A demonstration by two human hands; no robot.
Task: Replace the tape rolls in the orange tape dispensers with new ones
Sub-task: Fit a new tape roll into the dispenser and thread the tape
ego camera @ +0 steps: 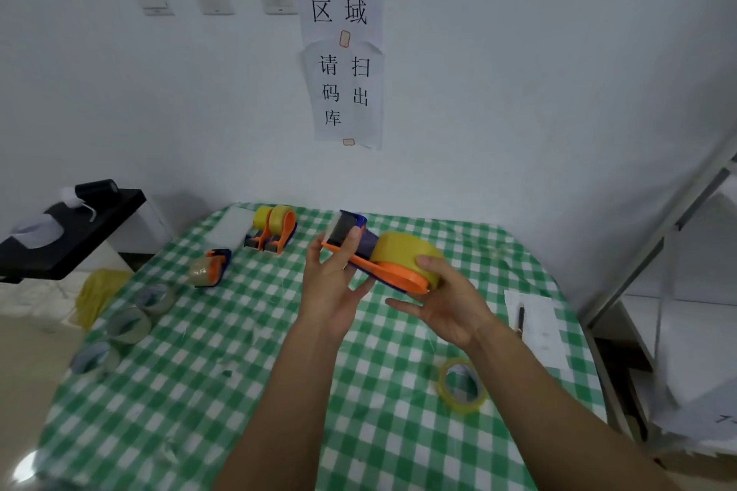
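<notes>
I hold an orange tape dispenser (393, 273) with a blue body above the middle of the table. A full yellow tape roll (402, 247) sits in it. My left hand (333, 283) grips its front end near the blade, thumb and fingers around it. My right hand (446, 295) cups the roll end from below and the right. Two more orange dispensers (275, 229) with yellow rolls stand at the back. Another dispenser (209, 267), holding a nearly clear roll, lies at the back left. A thin, nearly used-up yellow roll (462, 385) lies at the right.
Several greyish tape rolls (129, 325) lie along the left edge of the green checked tablecloth (279, 371). A paper sheet with a pen (536, 325) lies at the right edge. A black side table (75, 235) stands to the left, a metal rack (658, 251) to the right.
</notes>
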